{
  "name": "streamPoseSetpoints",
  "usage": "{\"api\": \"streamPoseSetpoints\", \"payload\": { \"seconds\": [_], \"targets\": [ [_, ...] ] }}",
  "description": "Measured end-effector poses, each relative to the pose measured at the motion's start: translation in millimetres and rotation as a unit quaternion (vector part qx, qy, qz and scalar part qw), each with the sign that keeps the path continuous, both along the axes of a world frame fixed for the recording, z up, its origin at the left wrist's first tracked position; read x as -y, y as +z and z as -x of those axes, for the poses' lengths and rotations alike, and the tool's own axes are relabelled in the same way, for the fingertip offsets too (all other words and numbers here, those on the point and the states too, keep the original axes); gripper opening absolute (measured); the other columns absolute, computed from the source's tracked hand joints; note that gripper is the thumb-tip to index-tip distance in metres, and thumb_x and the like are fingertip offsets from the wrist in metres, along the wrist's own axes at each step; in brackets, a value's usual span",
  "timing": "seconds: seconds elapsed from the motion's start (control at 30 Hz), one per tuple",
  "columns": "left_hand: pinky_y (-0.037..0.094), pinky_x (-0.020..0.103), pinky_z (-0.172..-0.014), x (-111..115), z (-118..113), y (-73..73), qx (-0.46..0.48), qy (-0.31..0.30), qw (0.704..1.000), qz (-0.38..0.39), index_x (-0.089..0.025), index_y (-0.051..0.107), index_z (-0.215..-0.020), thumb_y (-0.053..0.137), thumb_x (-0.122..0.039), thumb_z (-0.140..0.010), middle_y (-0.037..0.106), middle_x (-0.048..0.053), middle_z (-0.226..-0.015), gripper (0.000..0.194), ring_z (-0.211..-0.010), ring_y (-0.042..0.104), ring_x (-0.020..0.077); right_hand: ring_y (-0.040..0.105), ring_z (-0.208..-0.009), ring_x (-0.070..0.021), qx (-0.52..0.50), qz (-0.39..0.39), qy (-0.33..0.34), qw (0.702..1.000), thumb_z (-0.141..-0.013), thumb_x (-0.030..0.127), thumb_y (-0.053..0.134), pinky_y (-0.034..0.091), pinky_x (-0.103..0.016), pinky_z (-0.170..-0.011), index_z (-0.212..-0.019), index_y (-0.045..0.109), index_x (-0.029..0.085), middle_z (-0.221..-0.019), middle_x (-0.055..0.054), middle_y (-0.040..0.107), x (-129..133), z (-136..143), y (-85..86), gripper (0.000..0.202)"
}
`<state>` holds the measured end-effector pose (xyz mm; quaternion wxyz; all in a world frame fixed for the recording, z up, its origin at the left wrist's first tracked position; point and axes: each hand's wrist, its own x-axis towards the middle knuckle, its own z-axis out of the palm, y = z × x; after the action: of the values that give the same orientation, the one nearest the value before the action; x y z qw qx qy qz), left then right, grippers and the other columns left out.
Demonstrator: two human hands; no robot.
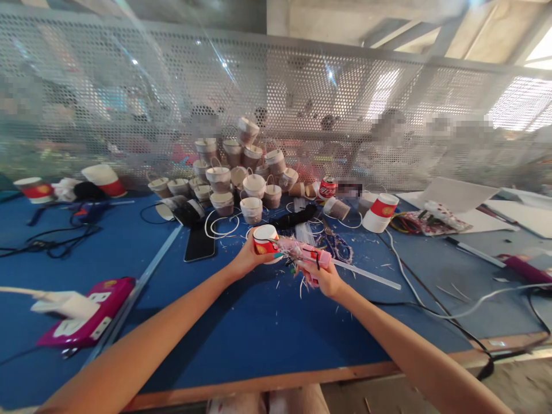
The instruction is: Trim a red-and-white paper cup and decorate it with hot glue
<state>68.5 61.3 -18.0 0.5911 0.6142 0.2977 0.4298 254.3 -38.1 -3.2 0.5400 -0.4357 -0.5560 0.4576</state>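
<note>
Well forward, right hand (pixel 328 280) seemingly round glue gun (pixel 314 256)

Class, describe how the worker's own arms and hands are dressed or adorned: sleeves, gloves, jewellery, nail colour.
Both the left forearm and right forearm are slender and show no sleeve. The left hand is ungloved, with a teal thumbnail. The right hand is ungloved too; its nails cannot be made out. No watch or bracelet shows on either wrist.
</note>
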Motion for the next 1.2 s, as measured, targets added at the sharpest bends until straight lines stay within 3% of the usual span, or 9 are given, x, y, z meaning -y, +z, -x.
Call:
{"api": "streamPoseSetpoints", "payload": {
  "seconds": [0.2, 0.33, 0.6, 1.2],
  "targets": [
    [0.038, 0.045, -0.098, 0.6, 0.2, 1.0, -0.008, 0.007, 1.000, -0.009, -0.020, 0.047, -0.116, 0.082, -0.021, -0.050, 0.056, 0.006, -0.108, 0.075, -0.106, 0.053, 0.0242, 0.034, -0.035, -0.0077, 0.011, -0.018, 0.006, 1.000, -0.072, 0.047, 0.061, 0.028, -0.022, -0.032, -0.064, 0.062, 0.021, -0.040, 0.004, 0.044, -1.6, -0.9, -1.4, 0.027],
    [0.039, 0.044, -0.097, 0.9, 0.0, 1.1, -0.008, 0.006, 1.000, -0.011, -0.020, 0.047, -0.114, 0.082, -0.022, -0.050, 0.056, 0.006, -0.107, 0.073, -0.104, 0.053, 0.0239, 0.034, -0.033, -0.0062, -0.001, -0.013, 0.007, 1.000, -0.071, 0.047, 0.062, 0.028, -0.021, -0.031, -0.069, 0.063, 0.019, -0.043, 0.004, 0.049, -2.5, -0.9, -3.7, 0.029],
    [0.039, 0.042, -0.097, 2.9, -0.5, 3.0, -0.013, -0.015, 1.000, -0.022, -0.020, 0.046, -0.114, 0.080, -0.024, -0.055, 0.054, 0.005, -0.108, 0.068, -0.105, 0.053, 0.0226, 0.029, -0.030, -0.0036, -0.034, -0.028, 0.005, 0.999, -0.070, 0.043, 0.066, 0.027, -0.018, -0.030, -0.085, 0.065, 0.016, -0.039, 0.008, 0.044, -4.1, 1.6, -5.9, 0.031],
    [0.041, 0.043, -0.095, 4.9, -1.7, 6.1, -0.031, -0.015, 0.999, -0.038, -0.020, 0.046, -0.114, 0.079, -0.026, -0.056, 0.054, 0.005, -0.107, 0.067, -0.103, 0.053, 0.0226, 0.030, -0.029, -0.0041, -0.027, -0.016, 0.005, 1.000, -0.071, 0.045, 0.065, 0.028, -0.019, -0.029, -0.077, 0.064, 0.017, -0.039, 0.007, 0.045, -3.7, 0.3, -8.4, 0.029]
  ]
}}
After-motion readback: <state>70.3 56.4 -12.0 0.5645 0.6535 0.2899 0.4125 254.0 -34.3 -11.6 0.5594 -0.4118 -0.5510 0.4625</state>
